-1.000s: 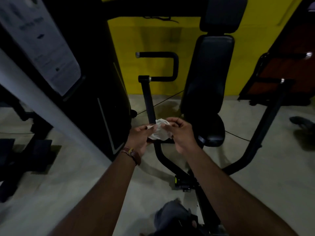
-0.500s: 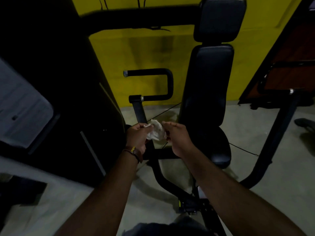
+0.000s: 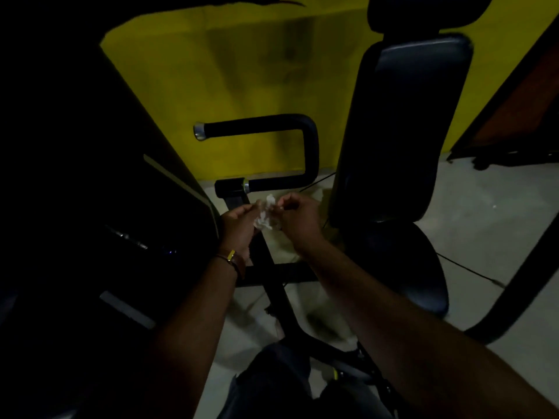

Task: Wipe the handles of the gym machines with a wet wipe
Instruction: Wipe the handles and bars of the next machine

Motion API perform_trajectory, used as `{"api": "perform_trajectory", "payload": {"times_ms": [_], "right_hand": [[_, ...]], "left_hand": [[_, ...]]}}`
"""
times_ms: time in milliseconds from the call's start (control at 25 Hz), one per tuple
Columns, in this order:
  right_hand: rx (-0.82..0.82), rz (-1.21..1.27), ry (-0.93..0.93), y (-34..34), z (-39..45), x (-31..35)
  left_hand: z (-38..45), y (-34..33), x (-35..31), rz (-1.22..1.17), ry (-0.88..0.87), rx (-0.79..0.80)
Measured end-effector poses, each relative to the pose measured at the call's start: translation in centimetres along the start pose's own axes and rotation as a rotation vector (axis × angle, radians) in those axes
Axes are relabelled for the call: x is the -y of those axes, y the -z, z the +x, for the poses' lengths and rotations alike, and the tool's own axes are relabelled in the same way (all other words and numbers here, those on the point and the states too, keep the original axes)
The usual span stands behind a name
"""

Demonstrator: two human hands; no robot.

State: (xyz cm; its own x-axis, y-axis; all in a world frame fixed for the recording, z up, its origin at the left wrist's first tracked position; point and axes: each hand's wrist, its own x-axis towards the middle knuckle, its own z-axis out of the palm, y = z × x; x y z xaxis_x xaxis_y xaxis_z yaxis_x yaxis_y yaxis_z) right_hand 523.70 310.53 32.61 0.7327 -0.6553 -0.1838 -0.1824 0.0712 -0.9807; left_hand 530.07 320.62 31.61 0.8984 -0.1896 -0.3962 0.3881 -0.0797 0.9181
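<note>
Since the earlier frame the view has closed in and the U-shaped handle (image 3: 305, 152) now sits larger, just above the hands. From the left, the left hand (image 3: 239, 223), bracelet (image 3: 231, 257) at its wrist, pinches one side of the crumpled wet wipe (image 3: 266, 213), held between both hands below the handle, apart from it. The right hand (image 3: 298, 217) pinches the other side, with the black seat (image 3: 405, 267) at right.
</note>
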Motion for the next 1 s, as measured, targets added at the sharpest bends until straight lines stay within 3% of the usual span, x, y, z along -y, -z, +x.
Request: {"api": "perform_trajectory", "payload": {"times_ms": [120, 280, 320, 440, 480, 600, 680, 840, 1000], "right_hand": [[0.052, -0.223, 0.161, -1.7, 4.5, -0.2], [0.049, -0.505, 0.395, -4.5, 9.9, -1.8], [0.070, -0.555, 0.425, -5.2, 10.6, -2.2], [0.266, -0.757, 0.541, -7.0, 11.2, -2.5], [0.297, -0.814, 0.553, -6.9, 11.2, -2.6], [0.169, -0.936, 0.593, -5.2, 11.6, -3.4], [0.086, -0.981, 0.561, -4.7, 11.9, -4.1], [0.228, -0.936, 0.428, -8.4, 11.9, -3.1], [0.290, -1.116, 0.541, -5.6, 12.1, -2.1]], "left_hand": [[5.5, 0.3, 0.6, 0.350, -0.208, -0.070], [11.6, 1.1, 1.8, 0.916, -0.655, -0.099], [12.2, 0.9, 2.0, 0.941, -0.676, -0.078], [12.0, -0.1, 0.6, 0.874, -0.506, 0.028], [12.2, -0.1, 0.4, 0.852, -0.491, -0.002], [13.2, 0.9, 1.2, 0.872, -0.670, -0.112], [13.6, 1.3, 1.4, 0.885, -0.650, -0.104], [13.8, 0.4, -0.3, 0.784, -0.457, -0.116], [14.3, 0.9, 0.2, 0.803, -0.530, -0.123]]}}
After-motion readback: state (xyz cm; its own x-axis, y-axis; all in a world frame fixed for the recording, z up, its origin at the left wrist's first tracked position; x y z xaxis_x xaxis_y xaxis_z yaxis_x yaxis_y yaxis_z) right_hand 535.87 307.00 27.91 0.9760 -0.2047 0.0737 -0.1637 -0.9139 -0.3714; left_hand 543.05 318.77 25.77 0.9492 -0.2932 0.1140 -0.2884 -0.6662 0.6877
